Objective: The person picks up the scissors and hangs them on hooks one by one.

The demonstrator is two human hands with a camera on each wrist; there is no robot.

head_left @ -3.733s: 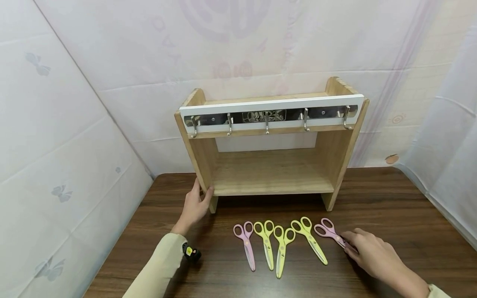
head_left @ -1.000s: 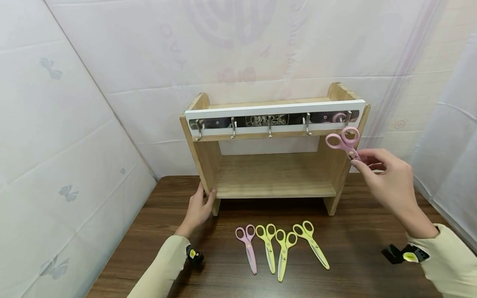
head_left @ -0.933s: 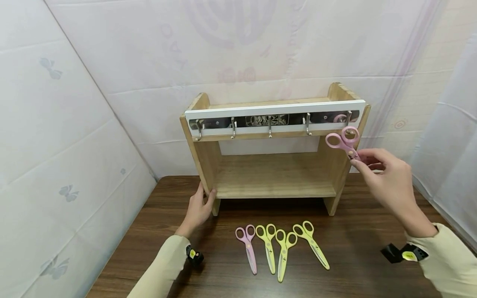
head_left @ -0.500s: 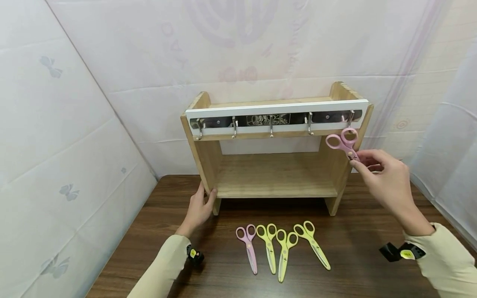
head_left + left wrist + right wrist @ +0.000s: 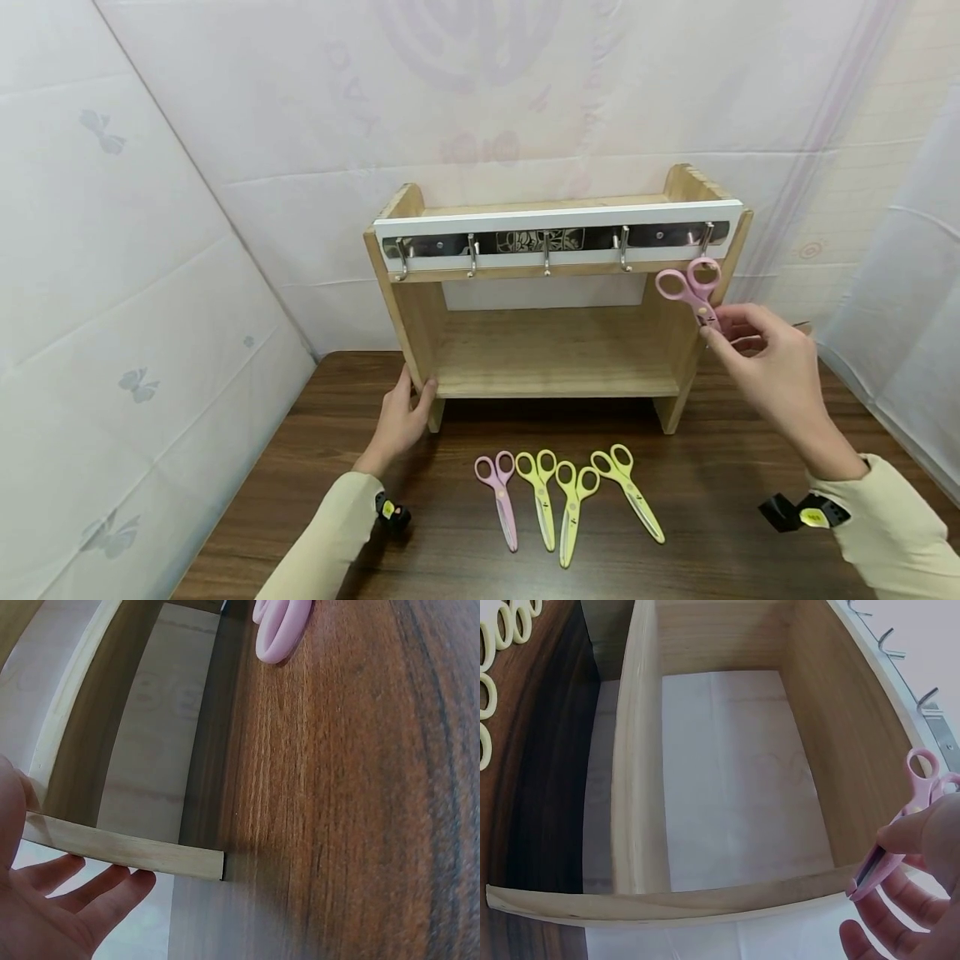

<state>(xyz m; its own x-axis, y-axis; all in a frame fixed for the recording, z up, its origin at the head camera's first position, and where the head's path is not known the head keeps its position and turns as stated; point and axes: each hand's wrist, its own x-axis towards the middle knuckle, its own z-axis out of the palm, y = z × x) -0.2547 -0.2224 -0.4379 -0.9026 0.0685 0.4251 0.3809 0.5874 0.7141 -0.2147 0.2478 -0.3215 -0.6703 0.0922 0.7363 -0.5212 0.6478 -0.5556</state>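
Observation:
My right hand (image 5: 780, 375) pinches pink-handled scissors (image 5: 692, 287) by the blade end, handle loops up, in front of the shelf's right end. The right loop overlaps the lower tip of the rightmost metal hook (image 5: 707, 240); whether it hangs on it I cannot tell. In the right wrist view the same scissors (image 5: 919, 799) sit between thumb and fingers. My left hand (image 5: 397, 421) grips the lower left side panel of the wooden shelf (image 5: 555, 350), thumb in front and fingers behind; the left wrist view shows its fingers (image 5: 112, 896) against the panel's outer face.
On the dark wooden table (image 5: 300, 500), in front of the shelf, lie another pink pair of scissors (image 5: 498, 500) and three yellow pairs, one of them the yellow scissors (image 5: 628, 492) furthest right. Several hooks line the white rail (image 5: 465, 227). White cloth walls (image 5: 187, 292) surround the table.
My right hand has lifted the pink scissors from the table up to the rightmost hook. Over the last half second it has shifted slightly down and left. My left hand stays on the shelf.

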